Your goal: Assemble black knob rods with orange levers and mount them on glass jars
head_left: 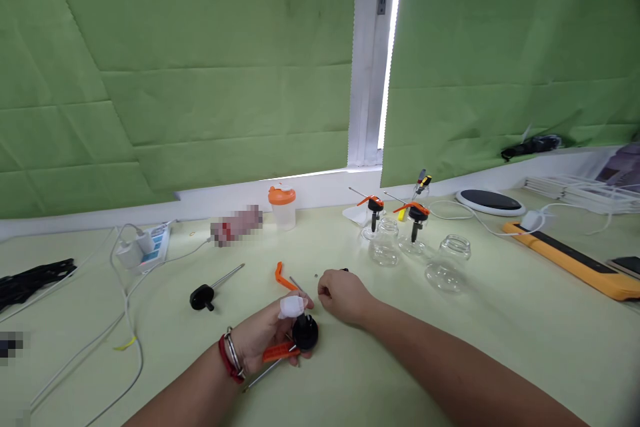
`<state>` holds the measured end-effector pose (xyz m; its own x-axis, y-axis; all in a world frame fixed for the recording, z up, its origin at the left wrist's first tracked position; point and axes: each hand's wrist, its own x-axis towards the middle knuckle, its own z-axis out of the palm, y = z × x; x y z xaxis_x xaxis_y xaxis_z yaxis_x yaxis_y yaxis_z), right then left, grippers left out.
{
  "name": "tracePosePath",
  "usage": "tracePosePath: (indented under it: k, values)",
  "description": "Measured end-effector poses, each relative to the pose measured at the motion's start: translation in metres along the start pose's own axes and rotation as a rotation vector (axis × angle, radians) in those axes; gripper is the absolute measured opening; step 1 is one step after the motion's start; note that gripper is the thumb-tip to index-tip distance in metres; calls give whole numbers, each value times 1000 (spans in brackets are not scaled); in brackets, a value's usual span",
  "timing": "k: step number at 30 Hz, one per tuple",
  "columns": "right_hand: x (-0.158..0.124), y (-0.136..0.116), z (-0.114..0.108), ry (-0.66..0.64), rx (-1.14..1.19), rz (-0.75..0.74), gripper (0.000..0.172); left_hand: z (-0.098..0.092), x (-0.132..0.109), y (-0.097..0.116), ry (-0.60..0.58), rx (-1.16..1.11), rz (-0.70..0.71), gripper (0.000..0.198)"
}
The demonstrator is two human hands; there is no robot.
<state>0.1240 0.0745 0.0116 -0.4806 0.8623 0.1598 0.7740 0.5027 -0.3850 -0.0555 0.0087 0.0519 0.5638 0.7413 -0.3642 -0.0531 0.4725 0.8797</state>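
My left hand [275, 333] is closed around a black round lid [305, 333] with an orange lever [280, 351]. A thin metal rod [263, 375] sticks out below that hand, and white wrapping covers one digit. Just to the right, my right hand [345, 295] rests low over the table, its fingers curled in; whatever they hold is hidden. A tiny nut-like piece [316, 275] lies beside its fingertips. Beyond my left hand lie a loose orange lever [283, 276] and a thin metal rod [300, 287]. Farther left is another black lid [202, 297] with a rod [227, 277].
Two clear jars [447, 263] [384, 243] stand at the right, near two upright black-and-orange lid assemblies [418, 212] [374, 205]. Behind are an orange-topped cup [283, 207] and screwdrivers [423, 183]. White cables [127, 307] run leftward from a power strip [157, 247]. A yellow-black bar [570, 260] lies right.
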Motion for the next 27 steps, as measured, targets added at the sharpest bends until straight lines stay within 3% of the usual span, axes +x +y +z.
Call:
tracePosePath:
  k: [3,6,10,13,19,27]
  values:
    - [-5,0,-3,26,121,3,11,1,0,1,2,5,-8,27]
    - [-10,-2,-11,19,471,40,9,1,0,1,18,14,-20,27]
    - [-18,-9,-27,-127,996,76,15,1,0,0,37,25,-23,30]
    - [-23,-16,-34,-221,1167,49,18,1,2,0,33,33,-25,33]
    - [-23,-20,-30,-264,1120,15,16,1,5,2,-36,42,-17,36]
    - [-22,-21,-29,-127,928,-206,4,-1,8,-2,53,40,-49,40]
